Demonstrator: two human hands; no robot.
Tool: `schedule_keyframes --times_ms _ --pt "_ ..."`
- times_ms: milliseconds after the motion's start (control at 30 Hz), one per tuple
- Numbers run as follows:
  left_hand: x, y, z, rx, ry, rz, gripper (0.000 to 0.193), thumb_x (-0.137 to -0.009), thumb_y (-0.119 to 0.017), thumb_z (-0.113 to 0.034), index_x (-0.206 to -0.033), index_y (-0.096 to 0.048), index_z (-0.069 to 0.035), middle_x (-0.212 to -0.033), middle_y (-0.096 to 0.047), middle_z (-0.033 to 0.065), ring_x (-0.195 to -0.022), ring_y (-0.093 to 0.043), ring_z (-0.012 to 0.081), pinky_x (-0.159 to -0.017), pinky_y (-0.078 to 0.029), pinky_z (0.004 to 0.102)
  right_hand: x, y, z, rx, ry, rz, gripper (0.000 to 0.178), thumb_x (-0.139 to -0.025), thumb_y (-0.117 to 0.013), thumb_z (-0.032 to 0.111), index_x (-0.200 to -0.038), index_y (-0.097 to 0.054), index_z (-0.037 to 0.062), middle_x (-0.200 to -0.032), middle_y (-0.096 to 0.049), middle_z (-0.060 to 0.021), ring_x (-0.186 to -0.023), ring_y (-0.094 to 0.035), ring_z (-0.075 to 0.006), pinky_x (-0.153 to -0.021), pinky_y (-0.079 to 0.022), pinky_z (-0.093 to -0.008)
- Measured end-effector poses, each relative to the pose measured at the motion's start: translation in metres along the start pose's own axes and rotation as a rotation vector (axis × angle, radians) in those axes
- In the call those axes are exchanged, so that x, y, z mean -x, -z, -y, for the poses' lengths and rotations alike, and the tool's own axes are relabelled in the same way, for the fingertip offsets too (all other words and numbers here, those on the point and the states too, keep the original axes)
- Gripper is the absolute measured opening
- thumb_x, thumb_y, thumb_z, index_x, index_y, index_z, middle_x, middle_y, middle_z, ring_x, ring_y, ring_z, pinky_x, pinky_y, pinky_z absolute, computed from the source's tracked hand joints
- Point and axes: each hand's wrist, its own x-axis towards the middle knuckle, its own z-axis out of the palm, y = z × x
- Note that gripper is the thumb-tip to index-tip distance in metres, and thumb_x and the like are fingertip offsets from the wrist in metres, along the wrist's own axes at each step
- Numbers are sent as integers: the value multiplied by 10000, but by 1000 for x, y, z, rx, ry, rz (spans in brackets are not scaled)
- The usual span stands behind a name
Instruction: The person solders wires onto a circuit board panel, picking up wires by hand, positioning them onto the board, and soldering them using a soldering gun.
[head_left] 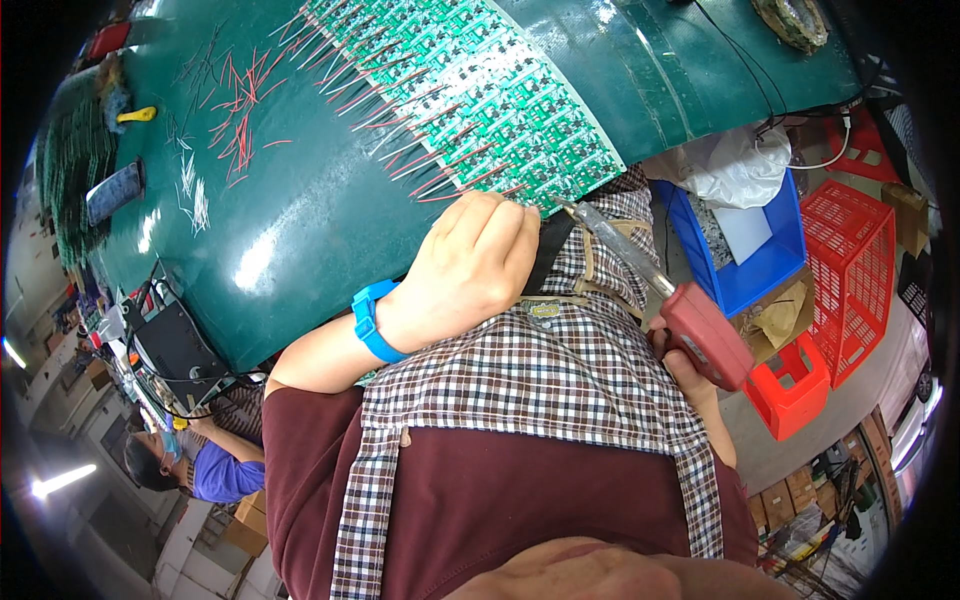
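A long panel of green circuit boards [545,120] lies across the green table [330,190], with red and white wires [425,165] sticking out along its left edge. My left hand [475,255], a blue band on its wrist, is closed at the panel's near end. Its fingertips are turned away, so whatever they pinch is hidden. From the right, my right hand [688,375] grips the red handle of a soldering iron [705,335]. The iron's metal tip points at the panel's near corner, just right of my left fingers. Contact there cannot be made out.
Loose red wires [240,130] and white wires [195,195] lie left on the table, near a phone [115,193] and a yellow-handled item [137,115]. To the right stand a blue bin [745,285], a red crate [850,280] and a red stool [790,385]. A co-worker [225,475] sits at lower left.
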Motion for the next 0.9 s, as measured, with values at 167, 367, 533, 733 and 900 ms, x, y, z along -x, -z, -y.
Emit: schedule_keyframes --times_ms 167,367,533,733,900 --pt "0 -1 -1 -11 0 -13 298 -625 -585 1 -921 -578 39 -781 -487 76 -732 -526 210 -635 -447 309 -5 -4 13 -218 -131 9 660 -653 -736 274 -1129 -466 -95 -853 -628 -83 -646 -530 -88 -623 -427 -209" --pt "-1 1 -1 -7 6 1 297 -625 -587 -1 -919 -579 37 -772 -485 73 -719 -521 208 -625 -443 307 -4 -1 9 -222 -113 27 612 -671 -736 288 -1091 -492 -85 -849 -615 -86 -614 -510 -85 -583 -414 -211" --pt "-3 -1 -1 0 8 -14 297 -626 -592 -6 -919 -579 36 -754 -488 67 -701 -520 205 -604 -441 308 -21 -8 25 -350 91 -85 627 -732 -688 312 -1160 -402 -47 -922 -574 -152 -574 -504 -116 -511 -412 -212" --pt "1 1 -1 23 -7 -104 332 -581 -567 -1 -912 -594 24 -745 -510 74 -679 -520 222 -580 -434 320 -68 25 57 -753 451 -228 449 -890 -458 314 -1210 -349 19 -1009 -511 -125 -504 -414 -99 -432 -337 -196" --pt "6 2 -3 49 11 -99 331 -568 -599 42 -898 -598 16 -746 -522 72 -690 -530 224 -584 -434 322 -134 72 70 -1339 446 27 357 -892 -481 262 -1197 -411 89 -1075 -519 -86 -589 -417 -71 -495 -365 -188"
